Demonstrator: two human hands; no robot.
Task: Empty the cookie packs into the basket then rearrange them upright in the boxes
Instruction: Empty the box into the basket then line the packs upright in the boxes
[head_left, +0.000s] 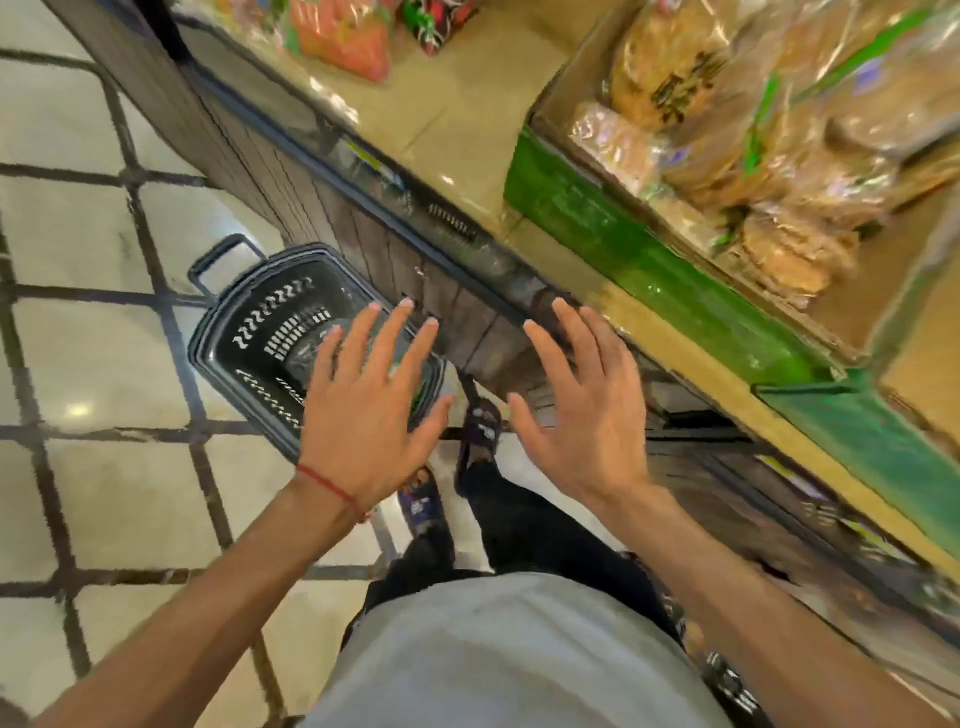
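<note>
A black plastic basket (244, 322) stands on the tiled floor beside the shelf unit, with what looks like a clear pack lying inside it. My left hand (363, 410) hovers above the basket's near end, fingers spread and straight, holding nothing. My right hand (582, 410) is level with it to the right, also spread and holding nothing, in front of the shelf's dark edge. Several clear cookie packs (737, 130) lie heaped in a green-sided cardboard box (623, 244) on the shelf at the upper right. The frame is blurred by motion.
A bare cardboard tray (457, 114) sits left of the green box, with red and orange snack bags (343, 31) behind it. The shelf's wooden front (374, 249) runs diagonally. My feet in sandals (480, 431) stand between basket and shelf. Tiled floor (78, 338) stretches to the left.
</note>
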